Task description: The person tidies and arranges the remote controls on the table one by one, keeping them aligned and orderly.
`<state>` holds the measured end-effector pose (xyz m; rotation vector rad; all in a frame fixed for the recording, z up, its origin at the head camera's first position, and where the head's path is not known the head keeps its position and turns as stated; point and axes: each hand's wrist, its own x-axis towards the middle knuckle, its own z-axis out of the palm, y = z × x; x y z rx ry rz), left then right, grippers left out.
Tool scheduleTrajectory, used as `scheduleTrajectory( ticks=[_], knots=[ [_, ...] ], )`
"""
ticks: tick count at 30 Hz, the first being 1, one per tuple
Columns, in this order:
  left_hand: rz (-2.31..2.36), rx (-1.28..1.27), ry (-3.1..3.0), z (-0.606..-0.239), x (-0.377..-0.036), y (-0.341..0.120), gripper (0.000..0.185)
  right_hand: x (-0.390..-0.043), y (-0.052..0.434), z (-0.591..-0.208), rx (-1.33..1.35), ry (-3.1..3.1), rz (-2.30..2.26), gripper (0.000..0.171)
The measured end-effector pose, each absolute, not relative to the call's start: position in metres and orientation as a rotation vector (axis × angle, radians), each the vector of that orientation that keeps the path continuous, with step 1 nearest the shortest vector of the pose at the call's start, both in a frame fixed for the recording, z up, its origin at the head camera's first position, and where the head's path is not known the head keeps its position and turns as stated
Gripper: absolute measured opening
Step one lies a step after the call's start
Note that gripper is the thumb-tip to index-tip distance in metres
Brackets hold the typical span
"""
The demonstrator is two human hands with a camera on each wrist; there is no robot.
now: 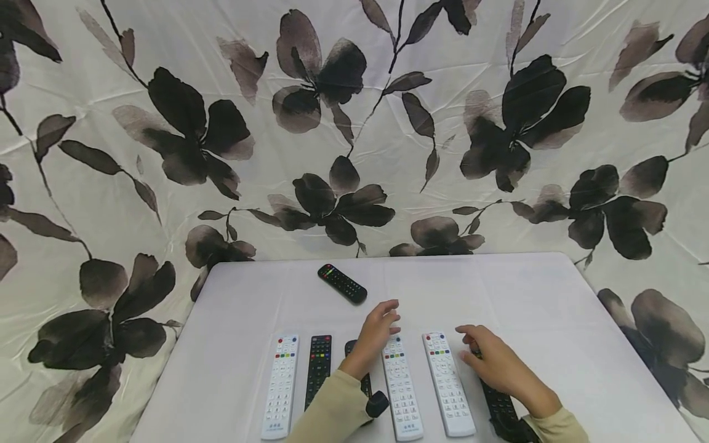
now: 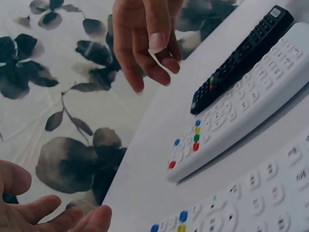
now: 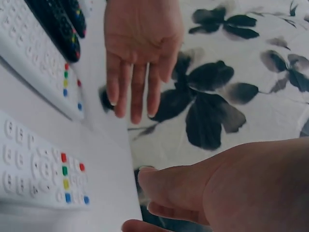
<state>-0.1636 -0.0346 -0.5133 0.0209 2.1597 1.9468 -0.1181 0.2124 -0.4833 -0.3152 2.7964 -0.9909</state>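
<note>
Several remotes lie side by side near the front edge of a white table (image 1: 526, 295). My left hand (image 1: 382, 323) hovers with straight fingers above the gap between a black remote (image 1: 351, 348) and a white remote (image 1: 401, 387), holding nothing. My right hand (image 1: 482, 351) hangs with loosely curled fingers over the far end of the rightmost black remote (image 1: 498, 406) and grips nothing. Another white remote (image 1: 447, 381) lies between the two hands. The left wrist view shows the right hand (image 2: 145, 43) above the table beside that black remote (image 2: 241, 58). The right wrist view shows the left hand (image 3: 137, 58) spread flat.
At the left of the row lie a white remote (image 1: 281, 384) and a black remote (image 1: 318, 369). One more black remote (image 1: 342, 283) lies askew farther back. A floral cloth (image 1: 354, 123) hangs behind the table and drapes down around it.
</note>
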Motion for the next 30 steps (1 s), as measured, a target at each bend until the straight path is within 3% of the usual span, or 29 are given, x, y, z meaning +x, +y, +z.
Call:
scheduleTrajectory(
  ticks=[13, 23, 30],
  knots=[
    [2.022, -0.103, 2.171, -0.51, -0.174, -0.079, 0.048, -0.141, 0.168, -0.486, -0.533, 2.739, -1.063, 0.039],
    [2.104, -0.262, 2.218, -0.512, -0.19, -0.116, 0.047, -0.199, 0.118, -0.492, -0.665, 2.709, -1.139, 0.043],
    [2.152, -0.368, 2.239, -0.516, -0.198, -0.141, 0.048, -0.24, 0.08, -0.512, -0.519, 2.655, -1.169, 0.043]
  ],
)
